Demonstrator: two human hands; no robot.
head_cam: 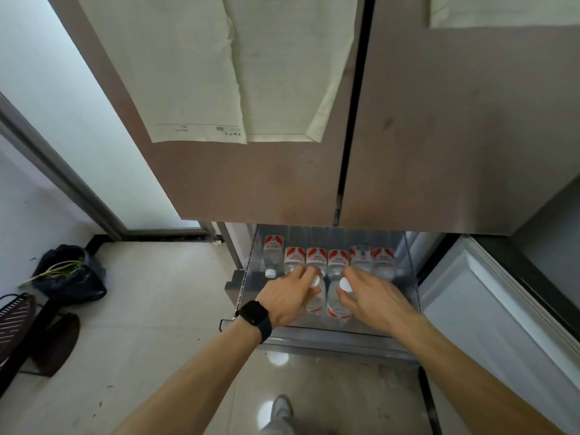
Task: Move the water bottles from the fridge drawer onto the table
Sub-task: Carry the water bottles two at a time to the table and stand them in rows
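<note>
The fridge drawer (pixel 314 337) is pulled out below the closed upper doors. Inside lie several clear water bottles (pixel 382 260) with red and white labels and white caps. Two bottles lie in front with their caps towards the row behind. My left hand (pixel 287 298), with a black watch on the wrist, curls around the front left bottle (pixel 314 304) near its cap. My right hand (pixel 372 295) closes around the neck of the front right bottle (pixel 336 306). Both bottles still rest in the drawer. No table is in view.
A black bag (pixel 70 274) with green stalks sits on the floor at the left, by a dark rack (pixel 15 321) and a sliding door frame (pixel 78 183). Papers (pixel 219 73) hang on the fridge door. An open freezer door (pixel 502 324) stands at the right. My shoe (pixel 281 406) is below.
</note>
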